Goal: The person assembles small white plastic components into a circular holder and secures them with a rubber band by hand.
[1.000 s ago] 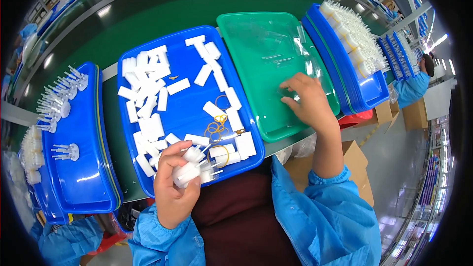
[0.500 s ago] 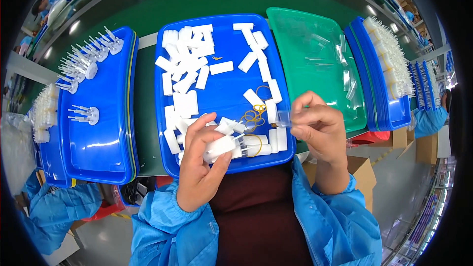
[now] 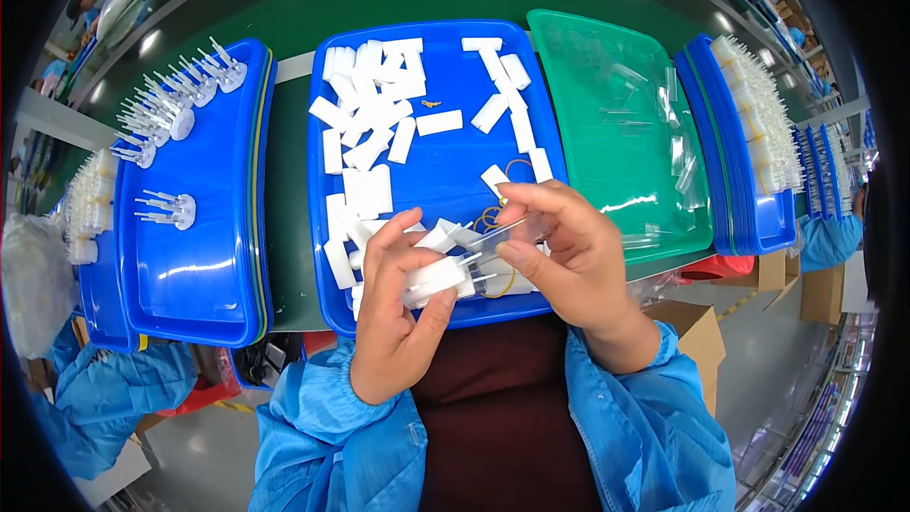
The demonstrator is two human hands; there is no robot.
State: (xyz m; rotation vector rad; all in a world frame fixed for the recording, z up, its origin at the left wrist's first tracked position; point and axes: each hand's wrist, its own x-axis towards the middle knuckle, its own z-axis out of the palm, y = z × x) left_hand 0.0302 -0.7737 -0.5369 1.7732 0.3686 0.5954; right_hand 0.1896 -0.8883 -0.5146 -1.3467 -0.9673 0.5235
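My left hand (image 3: 393, 313) is closed around white rectangular blocks (image 3: 436, 277), with a clear plastic piece and thin white pins sticking out at their right end. Between the thumb and fingers of my right hand (image 3: 580, 261) is a clear plastic strip (image 3: 507, 235), its left end close to those pins. Whether the strip touches them I cannot tell. Both hands are over the near edge of a blue tray (image 3: 445, 171). White blocks (image 3: 365, 192) lie in that tray along its sides, and yellow rubber bands (image 3: 486, 219) are partly hidden behind my right hand.
A green tray (image 3: 621, 175) with clear plastic strips (image 3: 678, 154) adjoins on the right. Beyond it stand stacked blue trays (image 3: 725, 152) with rows of white pinned parts. At left, another blue tray stack (image 3: 204, 265) carries round clear pieces with white pins (image 3: 171, 210). Co-workers' blue sleeves (image 3: 128, 389) show at the sides.
My right hand has moved left and slightly down, bringing the clear strip to the block in my left hand. The left hand keeps its hold, and the whole view has shifted slightly.
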